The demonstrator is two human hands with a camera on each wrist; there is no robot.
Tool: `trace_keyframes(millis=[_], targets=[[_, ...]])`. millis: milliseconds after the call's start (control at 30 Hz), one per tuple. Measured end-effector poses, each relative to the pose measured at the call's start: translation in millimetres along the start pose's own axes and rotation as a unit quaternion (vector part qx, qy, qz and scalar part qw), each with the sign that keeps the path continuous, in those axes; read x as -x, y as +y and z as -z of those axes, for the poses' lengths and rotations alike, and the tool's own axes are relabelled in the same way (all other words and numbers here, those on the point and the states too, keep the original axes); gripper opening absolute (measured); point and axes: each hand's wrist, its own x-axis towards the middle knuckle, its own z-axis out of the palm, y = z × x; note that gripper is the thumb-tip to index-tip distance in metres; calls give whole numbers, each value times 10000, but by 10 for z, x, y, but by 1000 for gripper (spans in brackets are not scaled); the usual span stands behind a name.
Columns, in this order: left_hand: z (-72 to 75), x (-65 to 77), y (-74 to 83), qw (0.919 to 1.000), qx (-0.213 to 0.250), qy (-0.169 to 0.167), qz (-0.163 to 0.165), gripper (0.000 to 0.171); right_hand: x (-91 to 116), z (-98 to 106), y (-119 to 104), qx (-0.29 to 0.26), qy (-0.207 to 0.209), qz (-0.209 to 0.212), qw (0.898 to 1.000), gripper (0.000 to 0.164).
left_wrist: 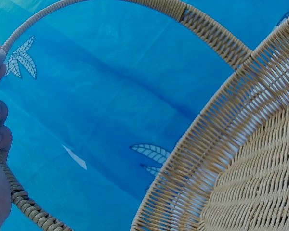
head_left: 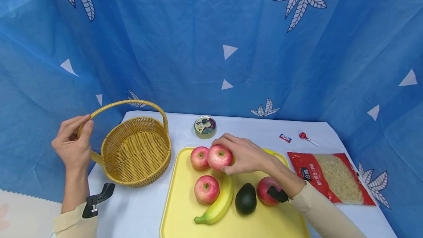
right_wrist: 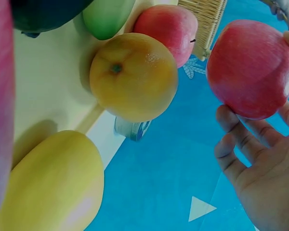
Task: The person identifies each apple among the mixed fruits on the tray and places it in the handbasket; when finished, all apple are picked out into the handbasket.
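Wicker forms the basket (head_left: 137,153), which stands at the table's left edge with part of its base past the white tabletop (head_left: 145,208); its handle (head_left: 129,103) arches up toward the blue curtain (head_left: 198,28) hanging close behind. Between basket and yellow tray (head_left: 185,208) runs a narrow strip of bare table, wider toward the near edge. The tray fills the middle, and its near rim runs out of the head view. On it lie two apples (head_left: 206,189) and (head_left: 199,157), a third apple (head_left: 264,190) half hidden by the right forearm, a banana (head_left: 218,203) and a dark avocado (head_left: 246,198); the right wrist view also shows an orange (right_wrist: 133,76) and a yellow mango (right_wrist: 53,185).

Behind the tray sits a round tin (head_left: 205,126) with a printed lid, its writing too small to read. To the right lie a small red-and-blue wrapper (head_left: 285,138), a red lollipop (head_left: 303,135) and a red snack bag (head_left: 330,177) with white lettering that cannot be made out.

The left hand (head_left: 73,142) curls its fingers and thumb round the handle near its left foot. The right hand (head_left: 242,154) grips a red apple (head_left: 219,156), fingers spread round its far side, the fruit touching the neighbouring apple over the tray's back left part.
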Motion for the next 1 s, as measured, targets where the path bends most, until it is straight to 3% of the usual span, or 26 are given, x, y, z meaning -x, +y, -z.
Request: trace_keyframes(millis=[367, 1000], targets=[[6, 0, -12, 10000, 17, 2, -6, 19, -76, -14, -54, -232, -32, -129, 9996, 64], [17, 6, -12, 9998, 182, -4, -36, 19, -272, -53, -98, -338, -10, 86, 9994, 66]])
